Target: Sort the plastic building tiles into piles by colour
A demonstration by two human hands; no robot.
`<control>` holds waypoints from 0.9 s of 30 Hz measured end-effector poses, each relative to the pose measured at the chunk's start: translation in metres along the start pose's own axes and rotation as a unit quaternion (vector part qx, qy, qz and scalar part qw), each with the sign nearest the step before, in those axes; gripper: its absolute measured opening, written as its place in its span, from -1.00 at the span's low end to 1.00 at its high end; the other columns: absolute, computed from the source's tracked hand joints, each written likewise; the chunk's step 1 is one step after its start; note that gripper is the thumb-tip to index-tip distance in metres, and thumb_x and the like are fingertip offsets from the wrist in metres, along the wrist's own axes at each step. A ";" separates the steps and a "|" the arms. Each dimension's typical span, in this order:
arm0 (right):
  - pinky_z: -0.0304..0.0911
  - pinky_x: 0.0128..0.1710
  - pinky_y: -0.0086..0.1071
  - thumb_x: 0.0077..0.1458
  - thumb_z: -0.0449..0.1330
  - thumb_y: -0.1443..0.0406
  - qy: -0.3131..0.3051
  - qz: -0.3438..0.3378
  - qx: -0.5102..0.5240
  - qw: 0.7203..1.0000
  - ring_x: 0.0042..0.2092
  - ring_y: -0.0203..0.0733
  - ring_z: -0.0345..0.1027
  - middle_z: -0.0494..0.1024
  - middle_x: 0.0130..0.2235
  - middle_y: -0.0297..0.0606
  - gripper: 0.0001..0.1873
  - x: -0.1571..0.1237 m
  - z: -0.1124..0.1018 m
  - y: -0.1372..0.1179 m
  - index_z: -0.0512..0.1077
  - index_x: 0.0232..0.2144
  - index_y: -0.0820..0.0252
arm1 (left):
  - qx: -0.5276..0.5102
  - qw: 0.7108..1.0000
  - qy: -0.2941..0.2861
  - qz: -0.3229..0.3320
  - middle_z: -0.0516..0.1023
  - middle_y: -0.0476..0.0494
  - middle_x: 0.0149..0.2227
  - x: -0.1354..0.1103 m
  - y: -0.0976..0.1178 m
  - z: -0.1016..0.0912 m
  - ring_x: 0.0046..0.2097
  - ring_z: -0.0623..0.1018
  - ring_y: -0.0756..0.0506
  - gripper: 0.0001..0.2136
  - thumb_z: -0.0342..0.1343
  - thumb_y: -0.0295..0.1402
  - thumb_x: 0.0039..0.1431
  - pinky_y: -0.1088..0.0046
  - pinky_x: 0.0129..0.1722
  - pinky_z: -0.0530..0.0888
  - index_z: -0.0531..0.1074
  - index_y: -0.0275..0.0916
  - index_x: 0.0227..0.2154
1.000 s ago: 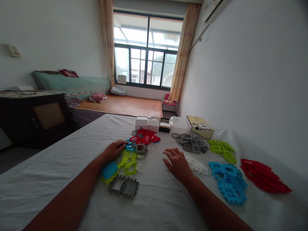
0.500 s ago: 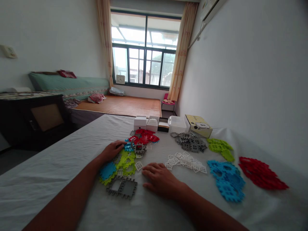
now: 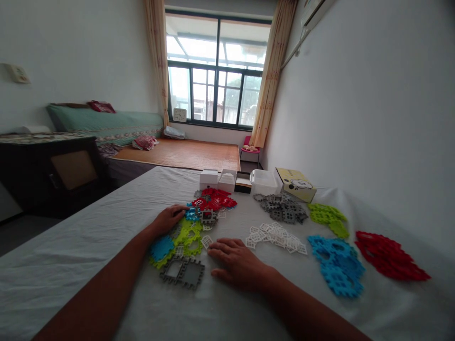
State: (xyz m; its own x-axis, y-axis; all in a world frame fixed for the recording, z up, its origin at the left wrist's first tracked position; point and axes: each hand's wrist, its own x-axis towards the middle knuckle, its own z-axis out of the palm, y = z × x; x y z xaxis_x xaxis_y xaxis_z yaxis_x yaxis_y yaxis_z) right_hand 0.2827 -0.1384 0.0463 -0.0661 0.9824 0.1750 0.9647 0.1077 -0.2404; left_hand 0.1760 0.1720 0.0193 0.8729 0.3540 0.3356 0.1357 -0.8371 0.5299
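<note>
My left hand [image 3: 169, 219] lies with fingers stretched out at the left edge of a mixed heap of plastic building pieces. Its fingertips reach the blue pieces [image 3: 192, 214] there; whether they touch is hard to make out. Below them are lime-green pieces [image 3: 192, 231], a solid blue piece [image 3: 162, 247] and two joined grey panels [image 3: 193, 273]. Red pieces [image 3: 216, 199] top the heap's far end. My right hand [image 3: 236, 261] rests palm down on the cloth, fingers extended. Its fingertips are right beside a small white window frame [image 3: 206, 242]. Neither hand grips anything visible.
Sorted piles lie to the right: white window frames [image 3: 279, 237], grey pieces [image 3: 282, 208], lime-green pieces [image 3: 329, 218], blue pieces [image 3: 337, 265] and red pieces [image 3: 389, 255]. Small boxes [image 3: 209, 180], a clear plastic bin [image 3: 263, 181] and a yellow carton [image 3: 296, 184] line the far edge.
The view has shifted slightly, moving the scene a little to the right. My right fingertips have come closer to the small white window frame. My left hand stays at the heap.
</note>
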 end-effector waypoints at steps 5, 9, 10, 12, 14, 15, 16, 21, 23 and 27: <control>-0.08 0.09 -0.21 0.15 -0.10 0.04 0.020 0.029 -0.008 0.999 0.17 -0.15 -0.05 0.13 0.19 -0.31 -0.51 0.006 0.003 0.001 0.10 0.11 -0.04 | 0.004 1.000 -0.005 0.004 0.48 -0.13 -0.11 0.000 0.000 0.000 -0.07 0.43 -0.13 -0.60 -0.13 -0.12 0.11 0.36 -0.02 0.33 0.43 -0.21 -0.12; -0.13 0.10 -0.13 0.15 -0.14 0.00 -0.001 0.044 -0.020 0.999 0.21 -0.08 -0.16 0.05 0.22 -0.31 -0.48 0.010 0.007 0.003 0.03 0.14 -0.11 | 0.009 1.000 -0.002 0.005 0.49 -0.12 -0.12 0.000 0.001 -0.001 -0.07 0.44 -0.13 -0.60 -0.12 -0.11 0.11 0.37 -0.03 0.33 0.43 -0.20 -0.13; -0.15 0.11 -0.12 0.15 -0.16 0.00 -0.009 0.039 -0.018 0.999 0.21 -0.08 -0.16 0.06 0.22 -0.32 -0.48 0.010 0.007 0.003 0.03 0.14 -0.12 | 0.010 1.000 -0.002 0.005 0.49 -0.12 -0.12 0.000 0.002 -0.001 -0.07 0.44 -0.13 -0.61 -0.12 -0.12 0.11 0.37 -0.03 0.33 0.43 -0.20 -0.13; -0.16 0.12 -0.14 0.16 -0.16 0.00 -0.009 0.036 -0.014 0.999 0.21 -0.10 -0.15 0.09 0.21 -0.33 -0.49 0.009 0.007 0.003 0.03 0.14 -0.12 | 0.013 1.000 -0.002 0.004 0.48 -0.12 -0.11 0.000 0.001 -0.001 -0.07 0.44 -0.13 -0.61 -0.12 -0.12 0.11 0.37 -0.03 0.33 0.43 -0.20 -0.13; -0.14 0.11 -0.16 0.15 -0.12 0.02 0.005 0.037 -0.011 0.999 0.18 -0.11 -0.08 0.15 0.18 -0.34 -0.51 0.007 0.006 0.003 0.07 0.12 -0.12 | 0.014 1.000 -0.004 0.004 0.48 -0.12 -0.10 0.000 0.001 0.000 -0.07 0.43 -0.13 -0.62 -0.12 -0.13 0.12 0.38 -0.03 0.33 0.42 -0.20 -0.13; -0.12 0.10 -0.17 0.14 -0.09 0.04 0.014 0.038 -0.008 0.999 0.16 -0.13 -0.04 0.19 0.15 -0.33 -0.53 0.006 0.006 0.002 0.10 0.10 -0.11 | 0.014 1.000 -0.004 0.004 0.48 -0.12 -0.10 0.000 0.000 0.000 -0.06 0.43 -0.13 -0.62 -0.13 -0.13 0.12 0.38 -0.02 0.33 0.42 -0.20 -0.13; -0.09 0.08 -0.19 0.14 -0.06 0.06 0.023 0.039 -0.004 0.999 0.13 -0.14 0.01 0.23 0.12 -0.32 -0.54 0.004 0.006 0.002 0.13 0.09 -0.09 | 0.013 1.000 -0.005 0.006 0.47 -0.12 -0.10 0.000 0.000 0.000 -0.06 0.43 -0.12 -0.62 -0.13 -0.13 0.12 0.38 -0.02 0.32 0.42 -0.20 -0.12; 0.05 0.00 -0.29 0.10 0.03 0.21 0.055 0.055 0.030 0.997 0.02 -0.19 0.14 0.38 -0.02 -0.27 -0.64 -0.001 0.005 0.006 0.27 -0.02 0.09 | 0.005 1.000 -0.010 0.001 0.48 -0.11 -0.10 0.000 0.000 -0.001 -0.05 0.42 -0.14 -0.60 -0.13 -0.10 0.10 0.36 0.00 0.31 0.43 -0.18 -0.13; 0.08 -0.01 -0.32 0.09 0.03 0.23 0.063 0.056 0.043 0.996 -0.01 -0.21 0.16 0.40 -0.05 -0.27 -0.68 -0.002 0.004 0.008 0.31 -0.07 0.11 | 0.002 1.000 -0.007 -0.001 0.48 -0.11 -0.11 0.000 0.001 -0.001 -0.05 0.42 -0.14 -0.60 -0.13 -0.09 0.10 0.35 -0.01 0.32 0.43 -0.18 -0.14; 0.08 0.00 -0.33 0.14 -0.01 0.20 0.085 0.076 0.038 0.993 0.02 -0.24 0.15 0.38 0.00 -0.27 -0.68 0.003 0.003 0.009 0.30 -0.06 0.09 | 0.005 1.000 -0.005 0.003 0.48 -0.12 -0.10 0.000 0.002 -0.001 -0.06 0.43 -0.14 -0.60 -0.14 -0.11 0.11 0.34 -0.01 0.32 0.43 -0.19 -0.13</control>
State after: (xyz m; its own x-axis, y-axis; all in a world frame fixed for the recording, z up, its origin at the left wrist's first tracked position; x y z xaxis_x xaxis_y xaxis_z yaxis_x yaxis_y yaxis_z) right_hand 0.2905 -0.1344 0.0417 0.1295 0.9490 0.2875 0.9377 -0.0229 -0.3466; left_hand 0.1757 0.1712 0.0212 0.8787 0.3442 0.3307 0.1347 -0.8435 0.5200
